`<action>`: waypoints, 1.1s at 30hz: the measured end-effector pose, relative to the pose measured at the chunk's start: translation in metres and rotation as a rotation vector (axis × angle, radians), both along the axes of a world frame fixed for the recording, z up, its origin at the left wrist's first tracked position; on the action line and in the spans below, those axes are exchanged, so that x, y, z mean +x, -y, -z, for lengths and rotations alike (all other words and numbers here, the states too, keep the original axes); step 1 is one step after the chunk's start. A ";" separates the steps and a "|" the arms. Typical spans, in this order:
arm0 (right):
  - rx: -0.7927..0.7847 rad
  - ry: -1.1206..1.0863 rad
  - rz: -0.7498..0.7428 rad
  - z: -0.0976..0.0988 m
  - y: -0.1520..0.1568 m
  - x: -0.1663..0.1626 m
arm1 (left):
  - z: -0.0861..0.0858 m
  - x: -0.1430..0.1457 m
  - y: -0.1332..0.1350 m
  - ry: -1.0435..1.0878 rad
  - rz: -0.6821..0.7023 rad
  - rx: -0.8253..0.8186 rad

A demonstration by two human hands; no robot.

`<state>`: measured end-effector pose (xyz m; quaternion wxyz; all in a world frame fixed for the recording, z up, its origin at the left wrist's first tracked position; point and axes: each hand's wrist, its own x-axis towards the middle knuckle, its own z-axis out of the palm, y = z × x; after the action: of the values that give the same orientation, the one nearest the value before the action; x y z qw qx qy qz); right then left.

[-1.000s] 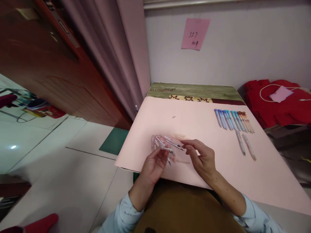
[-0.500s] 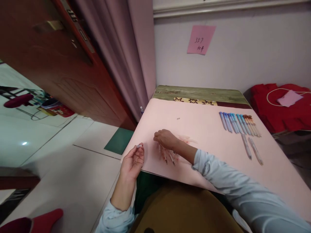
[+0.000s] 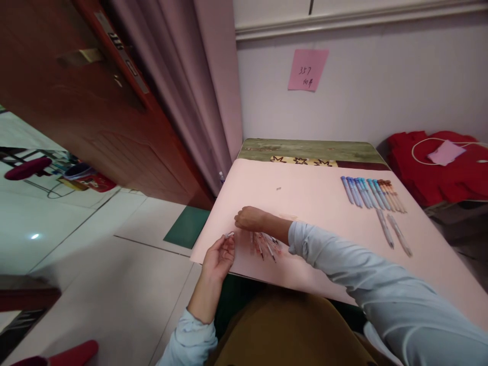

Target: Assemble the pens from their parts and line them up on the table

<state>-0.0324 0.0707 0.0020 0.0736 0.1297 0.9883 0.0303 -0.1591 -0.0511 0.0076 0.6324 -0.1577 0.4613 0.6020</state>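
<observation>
Smooth, matt pink paper-like sheet [image 3: 328, 218] with, at far right, a row of slim blue-to-brown pens [image 3: 375, 194] in semi-clear plastic; near left, thin white and reddish pen parts [image 3: 270, 250] also look plastic. Beyond, a green strip of tabletop [image 3: 305, 146] has a streaky wood look. At left, a red-brown panelled door [image 3: 125, 147] resembles smooth wood, its handle [image 3: 91, 55] dull metal; mauve curtain [image 3: 206, 76] of matt, folded cloth; pale floor tiles [image 3: 145, 264], glossy.
</observation>
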 end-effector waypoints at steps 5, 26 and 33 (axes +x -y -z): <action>-0.007 -0.090 0.045 -0.016 -0.004 0.010 | 0.000 0.000 -0.002 -0.005 0.009 0.014; -1.602 -1.259 0.988 -0.041 0.088 0.155 | -0.026 0.080 -0.041 -0.037 0.226 0.178; -0.837 -1.280 1.098 -0.041 0.116 0.174 | -0.026 0.117 -0.038 -0.084 0.218 0.241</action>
<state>0.1416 -0.0451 0.0433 -0.4389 0.5325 0.5721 -0.4433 -0.0423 -0.0134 0.0340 0.6885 -0.0043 0.4264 0.5867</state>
